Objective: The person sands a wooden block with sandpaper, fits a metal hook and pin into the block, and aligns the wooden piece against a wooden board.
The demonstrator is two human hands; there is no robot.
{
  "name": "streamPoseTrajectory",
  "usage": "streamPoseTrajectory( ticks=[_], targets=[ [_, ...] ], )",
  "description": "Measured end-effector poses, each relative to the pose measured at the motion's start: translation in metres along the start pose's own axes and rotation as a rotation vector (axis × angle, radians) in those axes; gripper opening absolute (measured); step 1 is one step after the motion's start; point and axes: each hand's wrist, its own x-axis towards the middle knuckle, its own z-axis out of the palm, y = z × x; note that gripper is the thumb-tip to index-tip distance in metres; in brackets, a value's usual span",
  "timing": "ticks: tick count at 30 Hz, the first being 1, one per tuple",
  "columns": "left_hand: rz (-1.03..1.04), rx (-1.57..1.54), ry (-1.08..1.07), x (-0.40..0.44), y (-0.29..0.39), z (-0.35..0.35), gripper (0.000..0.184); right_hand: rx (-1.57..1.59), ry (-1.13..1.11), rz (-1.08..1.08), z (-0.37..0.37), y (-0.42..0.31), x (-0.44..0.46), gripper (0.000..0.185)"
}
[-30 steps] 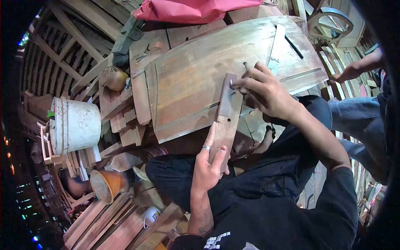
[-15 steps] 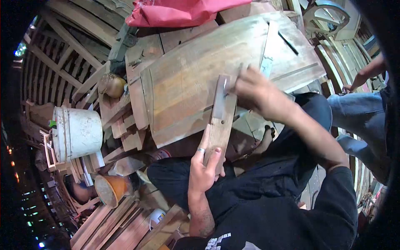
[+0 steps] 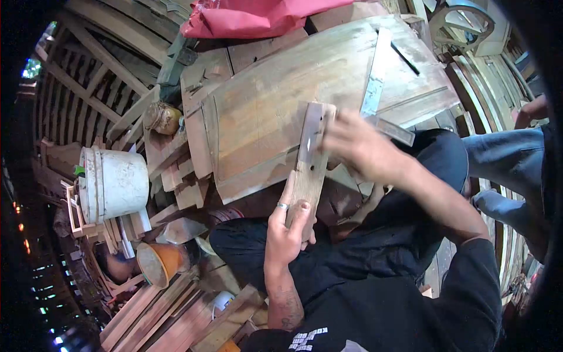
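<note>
My left hand (image 3: 285, 233) is wrapped round the lower end of a narrow wooden block (image 3: 309, 180), with the thumb on its face and a ring on one finger. A smooth dark plate (image 3: 311, 136) covers the block's upper part, and small dark holes show along it. Beside that upper end is my right hand (image 3: 366, 146), its fingers smeared by motion. Whether it holds anything cannot be made out. Under and beyond the block lies a broad wooden panel (image 3: 258, 117). A flat metal strip (image 3: 375, 73) rests on the panel's right side.
A dark thin stick (image 3: 406, 57) lies on the panel, and a red sheet (image 3: 252, 16) is bunched behind it. At left are a white bucket (image 3: 120, 183), a jar (image 3: 164, 119) and an orange cone-shaped container (image 3: 158, 264). Another person's jeans-clad leg (image 3: 504, 155) is at right.
My right hand has shifted slightly downward beside the plated end of the block, uncovering more of the plate. My left hand keeps its hold. The other person's arm at right has moved back.
</note>
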Motion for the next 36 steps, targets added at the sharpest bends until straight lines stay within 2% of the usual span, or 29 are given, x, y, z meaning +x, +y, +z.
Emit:
streamPoseTrajectory(
  ticks=[2,4,6,8,10,11,12,14,16,19,20,22,23,24,26,27,28,30,31,32,34,35,36],
  targets=[
    [-0.015,-0.030,0.001,-0.002,0.005,0.001,0.064,-0.020,-0.036,0.254,-0.014,0.011,0.008,0.044],
    [-0.007,-0.006,0.005,-0.002,0.005,0.001,0.065,-0.048,0.029,0.215,-0.003,0.005,0.007,0.043],
    [-0.003,-0.013,-0.003,0.001,0.004,0.001,0.064,-0.075,0.030,-0.087,0.012,-0.013,0.000,0.037],
    [-0.022,0.002,0.000,0.001,0.002,0.003,0.064,-0.098,0.041,-0.089,0.007,-0.003,-0.003,0.035],
    [0.002,0.017,0.022,-0.001,0.004,0.003,0.064,-0.136,-0.001,0.224,-0.011,0.016,0.004,0.043],
    [0.014,0.016,0.014,-0.001,0.004,0.002,0.065,-0.125,0.038,0.297,-0.012,0.016,0.005,0.043],
    [0.024,0.018,0.012,-0.001,0.005,0.001,0.065,-0.132,0.046,0.293,-0.009,0.013,0.005,0.043],
    [-0.007,-0.012,-0.009,-0.001,0.006,0.001,0.065,-0.133,0.037,-0.038,0.002,0.000,0.000,0.045],
    [-0.011,-0.041,-0.007,0.001,0.005,0.002,0.065,-0.041,0.051,-0.068,0.003,-0.002,-0.001,0.046],
    [-0.004,0.012,0.018,-0.002,0.006,0.002,0.064,-0.110,0.009,0.378,-0.013,0.021,0.006,0.050],
    [-0.001,0.015,0.015,-0.003,0.006,0.001,0.064,-0.112,0.015,0.380,-0.009,0.018,0.005,0.050],
    [-0.012,0.002,0.001,0.000,0.006,0.000,0.064,-0.077,0.069,0.048,-0.003,0.009,0.004,0.046],
    [-0.006,-0.004,0.001,0.003,0.006,0.001,0.064,0.025,0.051,-0.020,0.000,-0.003,0.002,0.043],
    [-0.010,-0.008,0.002,0.003,0.005,0.001,0.064,-0.021,0.063,-0.061,0.003,0.000,-0.002,0.043],
    [-0.040,-0.001,0.017,-0.002,0.003,-0.002,0.064,-0.023,0.113,0.065,-0.004,0.016,0.002,0.043],
    [-0.020,0.026,0.021,-0.001,0.005,-0.001,0.063,-0.121,0.063,0.189,-0.016,0.019,0.006,0.043],
    [0.010,0.050,0.018,0.000,0.007,0.000,0.063,-0.099,0.136,0.222,-0.010,0.024,0.007,0.043],
    [0.011,0.000,0.018,0.004,0.006,0.002,0.063,-0.061,0.073,0.049,-0.007,0.012,0.007,0.040],
    [0.007,-0.009,0.023,0.005,0.006,0.003,0.063,-0.026,0.102,-0.007,0.003,-0.001,0.002,0.040],
    [-0.010,-0.017,0.035,0.004,0.004,0.003,0.063,0.010,0.033,-0.035,0.008,-0.007,-0.002,0.042],
    [-0.031,-0.012,0.045,0.003,0.001,0.003,0.063,-0.035,0.106,0.011,-0.004,0.007,0.002,0.045],
    [0.002,0.000,0.044,0.003,0.000,0.003,0.063,-0.054,0.025,0.150,-0.017,0.015,0.007,0.044],
    [0.047,0.012,0.042,0.003,0.000,0.002,0.063,-0.064,0.148,0.169,-0.013,0.020,0.010,0.042]
  ],
)
